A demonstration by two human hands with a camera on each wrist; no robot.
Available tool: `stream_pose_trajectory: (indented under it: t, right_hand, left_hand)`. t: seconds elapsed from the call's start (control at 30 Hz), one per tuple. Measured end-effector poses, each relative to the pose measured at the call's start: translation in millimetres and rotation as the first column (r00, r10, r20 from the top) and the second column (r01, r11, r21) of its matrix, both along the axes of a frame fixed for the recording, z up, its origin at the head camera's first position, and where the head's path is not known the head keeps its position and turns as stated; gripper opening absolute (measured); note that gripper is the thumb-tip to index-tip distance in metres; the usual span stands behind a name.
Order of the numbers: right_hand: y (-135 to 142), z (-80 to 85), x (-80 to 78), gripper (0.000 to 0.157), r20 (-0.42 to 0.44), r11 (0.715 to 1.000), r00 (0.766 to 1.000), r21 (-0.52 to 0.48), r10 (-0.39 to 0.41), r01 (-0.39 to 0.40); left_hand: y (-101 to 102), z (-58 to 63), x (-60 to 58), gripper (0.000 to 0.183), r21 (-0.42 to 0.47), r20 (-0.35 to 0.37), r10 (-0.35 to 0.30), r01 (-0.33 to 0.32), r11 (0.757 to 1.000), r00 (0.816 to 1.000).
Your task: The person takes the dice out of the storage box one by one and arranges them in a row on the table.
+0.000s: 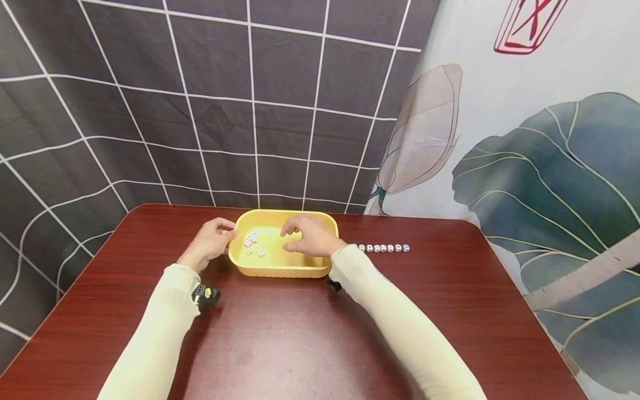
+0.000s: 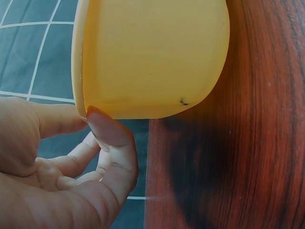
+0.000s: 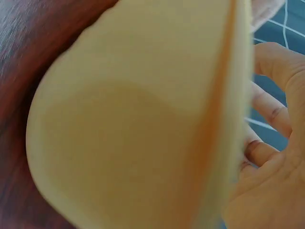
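A yellow plastic basin (image 1: 282,272) stands on the table near its far edge. My left hand (image 1: 211,243) pinches the basin's left rim between thumb and finger, as the left wrist view shows up close. Several small white dice (image 1: 261,253) with coloured marks lie on the basin floor, towards its left end. Over the right half of the basin hovers my right hand (image 1: 314,238), thumb and fingers loosely bent and apart, with nothing visible between them. In the right wrist view the basin wall (image 3: 119,143) hides part of the fingers.
A straight row of small white dice (image 1: 383,248) lies on the table to the right of the basin, its near end partly behind my right wrist. Behind the reddish-brown table (image 1: 280,333) hang a dark grid-patterned cloth (image 1: 285,133) and a leaf-printed curtain (image 1: 450,194).
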State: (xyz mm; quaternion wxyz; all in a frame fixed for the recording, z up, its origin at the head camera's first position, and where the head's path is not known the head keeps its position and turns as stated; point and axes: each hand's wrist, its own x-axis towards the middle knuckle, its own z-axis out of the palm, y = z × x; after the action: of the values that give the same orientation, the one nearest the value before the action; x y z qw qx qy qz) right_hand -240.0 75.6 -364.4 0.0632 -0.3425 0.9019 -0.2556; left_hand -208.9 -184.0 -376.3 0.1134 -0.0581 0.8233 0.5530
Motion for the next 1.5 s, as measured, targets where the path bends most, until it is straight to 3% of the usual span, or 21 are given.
stream_pose_trajectory:
  t: [0.2, 0.4, 0.67, 1.1, 1.5]
  right_hand:
    - [-18.7, -13.0, -4.3, 0.023, -0.031, 1.0, 0.999, 0.004, 0.014, -0.014]
    - [-38.4, -24.5, -5.2, 0.022, 0.026, 0.999, 1.0, 0.04, -0.009, 0.008]
    - [-56.2, -32.4, -2.9, 0.021, 0.037, 0.995, 0.999, 0.099, -0.028, 0.025]
    - [-67.9, -34.3, -3.7, 0.009, 0.009, 0.987, 1.0, 0.161, -0.009, 0.007]
    - [-63.1, -29.3, -0.8, 0.011, 0.048, 0.985, 0.997, 0.164, -0.055, 0.047]
  left_hand:
    - [-0.9, -0.1, 0.5, 0.038, -0.013, -0.001, 0.002, -0.002, 1.0, 1.0]
    - [-1.2, -1.6, -0.4, 0.038, -0.007, -0.008, 0.0, 0.0, 1.0, 1.0]
    - [-0.2, -1.7, -0.7, 0.036, 0.0, -0.016, -0.001, 0.001, 1.0, 1.0]
    - [-1.2, -1.3, 0.3, 0.036, 0.015, -0.017, 0.002, -0.002, 1.0, 1.0]
    - [-2.5, -4.2, -1.9, 0.036, 0.011, -0.015, 0.014, -0.014, 1.0, 1.0]
